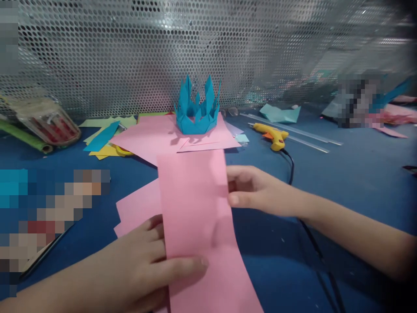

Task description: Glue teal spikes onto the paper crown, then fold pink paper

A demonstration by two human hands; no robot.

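A long pink paper strip [198,208] runs from the near edge toward the middle of the blue table. My left hand [143,261] grips its lower left edge, thumb lying across the top of the sheet. My right hand [257,191] pinches its upper right edge between thumb and fingers. More pink sheets [138,208] lie under the strip at the left. A blue folded paper crown [197,108] stands upright on a larger pink sheet [156,137] farther back.
A yellow glue gun [273,134] with a black cord [291,167] lies to the right, clear glue sticks [293,130] behind it. Yellow, green and blue paper scraps [104,139] lie at the left by a plastic pack [48,121]. Perforated metal wall [163,52] behind.
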